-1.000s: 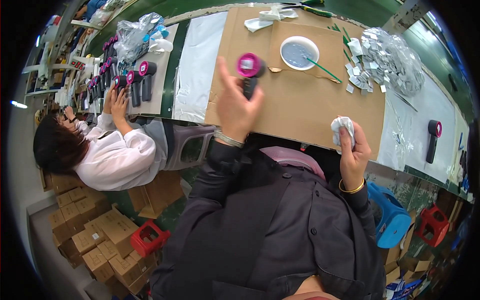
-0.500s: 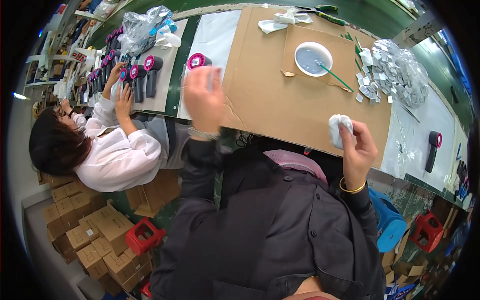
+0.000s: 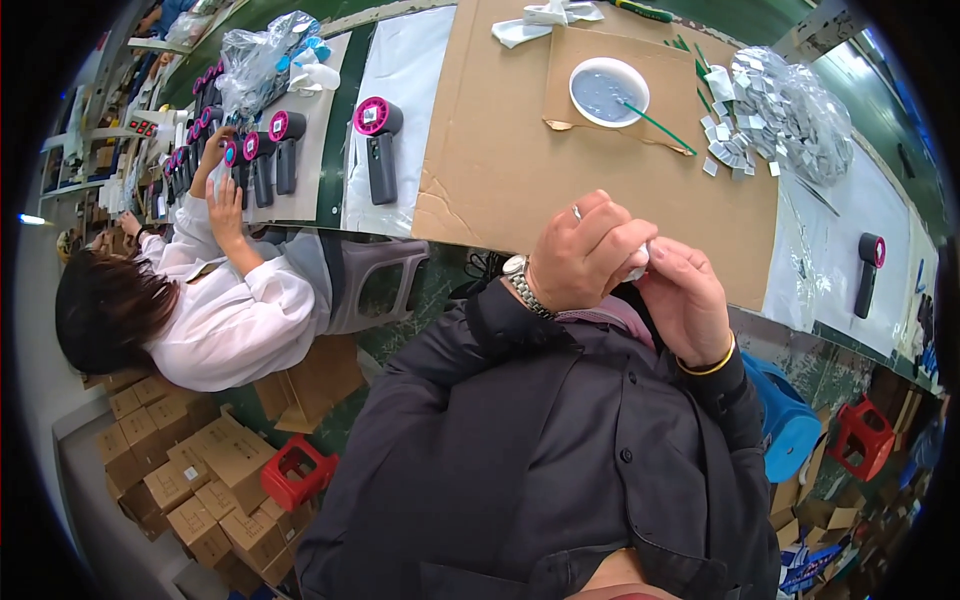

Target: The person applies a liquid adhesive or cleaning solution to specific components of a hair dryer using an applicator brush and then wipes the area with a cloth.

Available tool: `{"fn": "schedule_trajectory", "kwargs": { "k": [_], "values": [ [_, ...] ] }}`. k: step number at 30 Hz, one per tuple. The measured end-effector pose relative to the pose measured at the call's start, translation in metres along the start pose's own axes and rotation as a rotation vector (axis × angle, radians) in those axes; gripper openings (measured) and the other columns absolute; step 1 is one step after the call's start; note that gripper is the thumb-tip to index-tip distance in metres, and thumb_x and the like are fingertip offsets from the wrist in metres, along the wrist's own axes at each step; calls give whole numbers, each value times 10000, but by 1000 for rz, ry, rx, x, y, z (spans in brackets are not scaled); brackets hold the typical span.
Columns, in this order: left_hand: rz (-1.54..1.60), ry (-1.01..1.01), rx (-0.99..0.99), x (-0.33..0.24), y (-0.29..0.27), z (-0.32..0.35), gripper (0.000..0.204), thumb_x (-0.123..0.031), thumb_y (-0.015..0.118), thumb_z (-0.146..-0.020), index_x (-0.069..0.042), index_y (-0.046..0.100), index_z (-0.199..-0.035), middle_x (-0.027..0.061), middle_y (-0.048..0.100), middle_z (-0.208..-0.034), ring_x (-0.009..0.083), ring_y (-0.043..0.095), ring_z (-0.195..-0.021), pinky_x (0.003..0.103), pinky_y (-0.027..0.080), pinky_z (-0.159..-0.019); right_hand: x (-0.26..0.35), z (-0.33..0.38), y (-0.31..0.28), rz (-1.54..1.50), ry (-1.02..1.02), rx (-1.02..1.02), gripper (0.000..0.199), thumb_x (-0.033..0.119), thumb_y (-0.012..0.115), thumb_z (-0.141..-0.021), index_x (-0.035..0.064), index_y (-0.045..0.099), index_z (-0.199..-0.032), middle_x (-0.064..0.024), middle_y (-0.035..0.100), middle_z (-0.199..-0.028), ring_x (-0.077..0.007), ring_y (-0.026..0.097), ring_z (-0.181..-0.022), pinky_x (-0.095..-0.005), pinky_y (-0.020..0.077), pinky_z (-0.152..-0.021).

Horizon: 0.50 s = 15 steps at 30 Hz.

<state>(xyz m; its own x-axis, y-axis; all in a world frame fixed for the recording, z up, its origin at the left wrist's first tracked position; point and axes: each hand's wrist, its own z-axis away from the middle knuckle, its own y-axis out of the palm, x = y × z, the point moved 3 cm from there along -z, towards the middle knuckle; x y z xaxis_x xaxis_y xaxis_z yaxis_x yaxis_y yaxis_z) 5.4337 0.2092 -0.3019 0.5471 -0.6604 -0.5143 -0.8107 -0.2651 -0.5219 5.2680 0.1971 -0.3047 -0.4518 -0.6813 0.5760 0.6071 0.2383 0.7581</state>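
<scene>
Both hands meet over the near edge of the cardboard sheet (image 3: 480, 170). My left hand (image 3: 583, 250), with a metal watch at the wrist, has its fingers curled in against a small white cloth wad (image 3: 638, 264). From the other side my right hand (image 3: 688, 298) pinches the same wad, which is mostly hidden by the fingers. A dark grey handheld fan (image 3: 381, 168) with a pink round head lies on the white sheet to the left. Beyond my hands stands a white bowl (image 3: 640, 75) of greyish liquid, a green stick (image 3: 660, 130) leaning in it.
Small grey squares (image 3: 745, 150) spill from a clear plastic bag (image 3: 815, 150) at the right. Another fan (image 3: 868, 275) lies at far right, and white cloths (image 3: 545, 20) at the back. On the left a co-worker (image 3: 230, 310) handles several fans. A blue stool (image 3: 785, 425) stands beside me.
My left hand has come away from the fan on the left and moved right to the cloth wad. My right hand has shifted slightly down and left, still holding the wad.
</scene>
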Motion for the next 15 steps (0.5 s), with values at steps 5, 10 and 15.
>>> {"fn": "schedule_trajectory", "kwargs": {
  "k": [5,10,15],
  "values": [
    [79,-107,-83,6,-14,5,218,-107,650,-1004,14,706,-1176,147,724,-1085,299,669,-844,368,549,-752,-11,-19,11,50,-25,-74,156,109,609,-1064,-8,684,-1134,-48,707,-1070,-118,658,-1023,-310,534,-910],
    [2,-303,-189,10,-51,28,125,-6,659,-987,13,742,-1078,110,717,-955,225,663,-771,304,531,-740,-30,-48,21,305,-75,-14,150,93,668,-1040,-20,689,-1136,-24,715,-1056,-86,666,-940,-249,539,-833],
    [222,-756,-217,13,-78,42,53,-4,662,-985,5,713,-998,89,620,-775,242,606,-677,315,493,-652,-39,-79,45,447,-107,-11,131,74,693,-1026,-29,703,-1105,-22,712,-1028,-70,656,-917,-224,527,-789]
  ]
}}
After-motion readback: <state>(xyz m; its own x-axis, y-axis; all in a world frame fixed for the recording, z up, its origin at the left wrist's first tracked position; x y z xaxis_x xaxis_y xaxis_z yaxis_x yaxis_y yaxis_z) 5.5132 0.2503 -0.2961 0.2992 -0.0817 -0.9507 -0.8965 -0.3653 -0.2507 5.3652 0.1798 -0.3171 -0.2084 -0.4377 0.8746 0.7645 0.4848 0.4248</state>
